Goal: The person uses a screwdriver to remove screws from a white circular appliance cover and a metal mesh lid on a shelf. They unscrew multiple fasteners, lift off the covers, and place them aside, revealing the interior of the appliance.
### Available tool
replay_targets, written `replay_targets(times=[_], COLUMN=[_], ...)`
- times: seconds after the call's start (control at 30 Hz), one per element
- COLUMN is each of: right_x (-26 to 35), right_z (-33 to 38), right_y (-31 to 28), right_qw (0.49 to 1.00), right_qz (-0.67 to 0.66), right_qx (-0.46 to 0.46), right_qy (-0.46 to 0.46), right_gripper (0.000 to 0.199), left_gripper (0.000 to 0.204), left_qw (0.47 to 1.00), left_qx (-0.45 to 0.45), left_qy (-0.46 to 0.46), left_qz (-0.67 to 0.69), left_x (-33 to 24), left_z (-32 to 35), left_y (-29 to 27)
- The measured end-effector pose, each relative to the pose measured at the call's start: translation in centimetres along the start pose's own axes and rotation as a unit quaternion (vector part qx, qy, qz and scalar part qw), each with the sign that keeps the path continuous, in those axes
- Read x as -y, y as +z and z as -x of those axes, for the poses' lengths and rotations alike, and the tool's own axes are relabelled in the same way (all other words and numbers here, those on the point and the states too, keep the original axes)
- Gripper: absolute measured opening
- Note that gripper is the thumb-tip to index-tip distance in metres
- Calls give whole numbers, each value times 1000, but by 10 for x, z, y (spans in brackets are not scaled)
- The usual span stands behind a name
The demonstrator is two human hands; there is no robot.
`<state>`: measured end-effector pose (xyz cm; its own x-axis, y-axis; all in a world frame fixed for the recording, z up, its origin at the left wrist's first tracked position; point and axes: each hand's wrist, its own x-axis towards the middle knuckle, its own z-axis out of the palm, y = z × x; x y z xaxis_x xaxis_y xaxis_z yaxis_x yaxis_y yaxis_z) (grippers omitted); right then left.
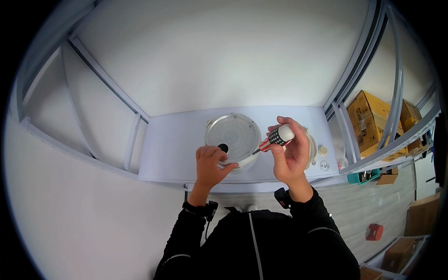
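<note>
A round, silvery-rimmed housing with a pale translucent disc on top (235, 133) lies on the white table. My left hand (210, 165) is closed at its near left rim, with the thumb along the edge. Beside those fingers, a small round black piece (223, 148) shows on the disc. My right hand (295, 154) grips a screwdriver (281, 136) with a red, white and dark star-patterned handle and a white end. Its shaft points down and left, the tip near the right side of the rim; whether it touches cannot be made out.
Behind my right hand, another pale round part (311, 149) is partly hidden. To its right lie a small cream disc (323, 150) and a small white round piece (325, 165). Grey metal frame posts (347, 135) stand beside the table (172, 140), with cardboard boxes (371, 123) beyond.
</note>
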<state>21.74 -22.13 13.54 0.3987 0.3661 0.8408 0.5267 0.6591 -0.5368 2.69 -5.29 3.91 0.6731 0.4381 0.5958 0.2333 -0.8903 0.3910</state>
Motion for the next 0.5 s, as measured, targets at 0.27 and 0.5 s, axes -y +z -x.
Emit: replay_targets(times=[0.27,0.5], right_x=[-1,1], right_z=[-2,3], right_y=[-4,-7], right_qw=[994,986], right_qz=[84,55], right_qx=[59,114], right_qy=[26,109], right_gripper=[76,64], left_gripper=[46,31], left_qw=[993,994], left_qx=[-110,-54], left_qy=[-48,-37], left_qz=[10,85], left_x=[-45,-42], left_z=[6,11], left_y=[64,55])
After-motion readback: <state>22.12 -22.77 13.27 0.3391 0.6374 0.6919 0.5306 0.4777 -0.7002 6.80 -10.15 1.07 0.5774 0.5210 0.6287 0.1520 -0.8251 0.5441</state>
